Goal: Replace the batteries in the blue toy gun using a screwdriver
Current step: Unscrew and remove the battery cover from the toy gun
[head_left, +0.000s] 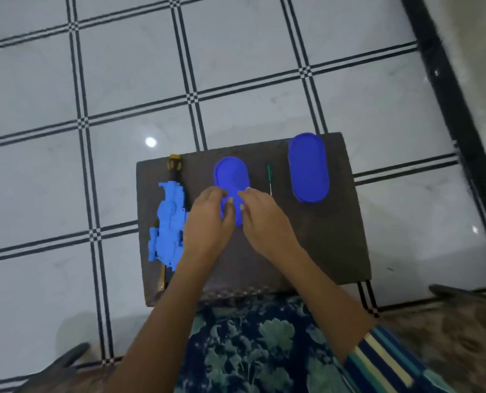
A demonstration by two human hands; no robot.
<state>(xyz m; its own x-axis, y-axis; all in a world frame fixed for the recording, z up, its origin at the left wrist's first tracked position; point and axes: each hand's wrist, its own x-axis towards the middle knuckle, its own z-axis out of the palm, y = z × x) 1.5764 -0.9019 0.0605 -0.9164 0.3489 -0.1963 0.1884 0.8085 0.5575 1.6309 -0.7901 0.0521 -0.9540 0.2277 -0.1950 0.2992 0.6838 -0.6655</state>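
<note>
Blue toy gun (pixel 168 222) lay untouched just outside the left hand (pixel 207 219), on a brown board (pixel 335 236). That hand and the right hand (pixel 261 214) both gripped the near end of a blue oval container (pixel 231 174), fingers curled. A green screwdriver (pixel 270 177) lay just beyond the right hand. A sudden jerk on the container could likely knock the screwdriver off the board.

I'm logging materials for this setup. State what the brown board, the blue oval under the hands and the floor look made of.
The brown board: matte, dull, no glare; likely wood or fibreboard, unclear which. The blue oval: even saturated colour, smooth rounded rim; probably moulded plastic. The floor: glossy, mirroring a lamp spot, with a dark line grid; looks like glazed tile.
</note>
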